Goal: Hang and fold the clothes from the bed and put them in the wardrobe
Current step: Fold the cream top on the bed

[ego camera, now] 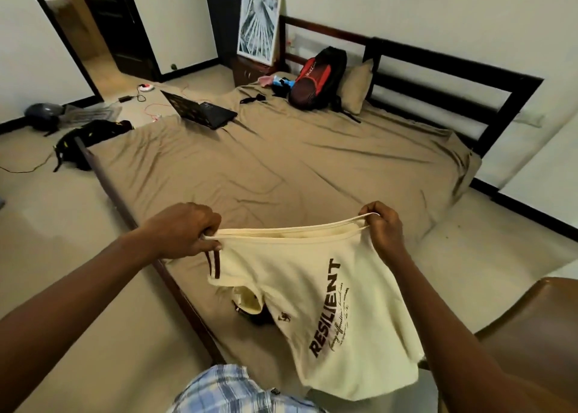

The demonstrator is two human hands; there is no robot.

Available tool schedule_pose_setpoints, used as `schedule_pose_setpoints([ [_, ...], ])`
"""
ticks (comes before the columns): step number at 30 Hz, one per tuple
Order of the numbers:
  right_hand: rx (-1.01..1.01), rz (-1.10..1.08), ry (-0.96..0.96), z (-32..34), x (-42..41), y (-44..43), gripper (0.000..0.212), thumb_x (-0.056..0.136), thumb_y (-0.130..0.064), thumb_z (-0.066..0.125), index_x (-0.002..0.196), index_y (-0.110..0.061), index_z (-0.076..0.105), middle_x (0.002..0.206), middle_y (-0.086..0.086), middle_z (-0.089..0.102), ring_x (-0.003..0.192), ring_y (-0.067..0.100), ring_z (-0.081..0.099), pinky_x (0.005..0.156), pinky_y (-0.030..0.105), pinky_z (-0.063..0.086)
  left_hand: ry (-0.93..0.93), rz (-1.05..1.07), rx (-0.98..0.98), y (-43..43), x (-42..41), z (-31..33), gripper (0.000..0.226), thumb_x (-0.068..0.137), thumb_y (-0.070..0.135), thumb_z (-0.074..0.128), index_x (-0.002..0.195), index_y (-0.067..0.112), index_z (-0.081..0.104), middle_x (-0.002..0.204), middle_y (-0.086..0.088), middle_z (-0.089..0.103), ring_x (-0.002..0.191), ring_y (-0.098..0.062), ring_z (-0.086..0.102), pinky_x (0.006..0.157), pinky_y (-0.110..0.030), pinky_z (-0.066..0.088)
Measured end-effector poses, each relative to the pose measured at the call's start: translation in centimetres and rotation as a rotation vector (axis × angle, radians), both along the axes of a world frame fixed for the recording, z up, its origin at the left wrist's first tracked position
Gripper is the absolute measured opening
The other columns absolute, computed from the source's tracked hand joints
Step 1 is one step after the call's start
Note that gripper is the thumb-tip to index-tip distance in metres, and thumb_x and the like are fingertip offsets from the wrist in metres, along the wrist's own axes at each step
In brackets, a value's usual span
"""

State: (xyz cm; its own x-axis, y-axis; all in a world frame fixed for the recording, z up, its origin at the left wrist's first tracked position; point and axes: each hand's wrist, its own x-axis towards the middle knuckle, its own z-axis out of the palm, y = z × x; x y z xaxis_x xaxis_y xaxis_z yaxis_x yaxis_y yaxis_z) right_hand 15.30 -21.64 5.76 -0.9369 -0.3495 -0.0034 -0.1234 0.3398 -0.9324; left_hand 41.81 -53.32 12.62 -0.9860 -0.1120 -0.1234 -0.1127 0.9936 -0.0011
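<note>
Holding a cream shirt [312, 287] up over the foot of the bed [281, 162], we pinch one banded edge of it at both ends. The fingers of our left hand [184, 229] curl tight round one end, and those of our right hand [383, 228] curl round the other, so the edge runs taut between them.

A red and black backpack [316, 78] leans on a tan pillow [356, 87] at the head of the bed; we cannot tell what is inside it. A black bag [90, 140] slumps on the floor by the bed's left corner, its contents hidden too.

An open laptop [200, 110] sits on the wrinkled tan sheet near the far left edge. A few small bright things lie just beside the backpack, too small to name. A dark headboard [453, 81] stands against the white wall, and a framed picture [258, 26] leans on a nightstand [250, 71] beside it. A helmet [42, 114] rests on the pale floor at the left, near red cables. A brown chair [531, 318] shows at the lower right.

The shirt hangs sideways, so its dark "RESILIENT" print runs upward. Brown stripes mark the cloth just under our left hand. A dark item [250, 315] lies on the bed beneath it, mostly hidden.
</note>
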Motion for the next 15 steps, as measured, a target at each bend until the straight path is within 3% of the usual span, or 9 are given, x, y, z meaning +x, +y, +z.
schedule_pose_setpoints([
  [3,0.033,0.210,0.087,0.2,0.6,-0.1,0.011,0.077,-0.024,0.053,0.072,-0.023,0.063,0.067,-0.009,0.062,0.067,0.014,0.054,0.067,0.037,0.042,0.090,0.283,0.094,-2.3,-0.5,-1.5,0.040,0.084,0.036,0.078,0.068,0.026,0.044,0.066,0.009,0.050,0.067,-0.022,0.049,0.059,-0.036,0.036],
  [7,0.099,0.524,0.147,1.9,2.0,-1.1,0.015,0.080,-0.037,0.064,0.086,-0.023,0.067,0.079,-0.010,0.067,0.073,0.010,0.059,0.069,0.033,0.045,0.215,0.655,0.275,-5.8,-0.2,-3.4,0.034,0.082,0.024,0.080,0.067,0.018,0.050,0.068,-0.003,0.056,0.071,-0.031,0.055,0.056,-0.035,0.031],
  [10,0.247,0.646,0.160,2.6,3.3,-3.0,0.006,0.088,-0.023,0.069,0.093,-0.027,0.071,0.085,-0.010,0.070,0.073,0.003,0.061,0.065,0.022,0.047,0.156,0.787,0.152,-6.3,0.0,-3.1,0.020,0.080,0.029,0.075,0.078,0.021,0.057,0.093,-0.009,0.067,0.091,-0.035,0.063,0.068,-0.036,0.043],
  [12,0.274,0.630,0.179,2.5,4.3,-4.3,0.004,0.096,-0.025,0.070,0.093,-0.026,0.073,0.082,-0.009,0.071,0.069,0.002,0.060,0.064,0.023,0.046,0.155,0.714,0.074,-5.0,-0.1,-2.9,0.029,0.074,0.032,0.074,0.101,0.030,0.063,0.118,-0.006,0.063,0.111,-0.033,0.061,0.090,-0.041,0.048],
  [15,0.128,0.624,0.103,2.7,6.4,-6.8,0.009,0.096,-0.029,0.073,0.091,-0.023,0.076,0.083,-0.006,0.075,0.077,0.014,0.069,0.070,0.035,0.053,0.279,0.374,0.571,0.8,-1.3,-2.6,0.057,0.076,0.032,0.083,0.127,0.036,0.056,0.135,0.009,0.056,0.129,-0.014,0.055,0.109,-0.030,0.041],
])
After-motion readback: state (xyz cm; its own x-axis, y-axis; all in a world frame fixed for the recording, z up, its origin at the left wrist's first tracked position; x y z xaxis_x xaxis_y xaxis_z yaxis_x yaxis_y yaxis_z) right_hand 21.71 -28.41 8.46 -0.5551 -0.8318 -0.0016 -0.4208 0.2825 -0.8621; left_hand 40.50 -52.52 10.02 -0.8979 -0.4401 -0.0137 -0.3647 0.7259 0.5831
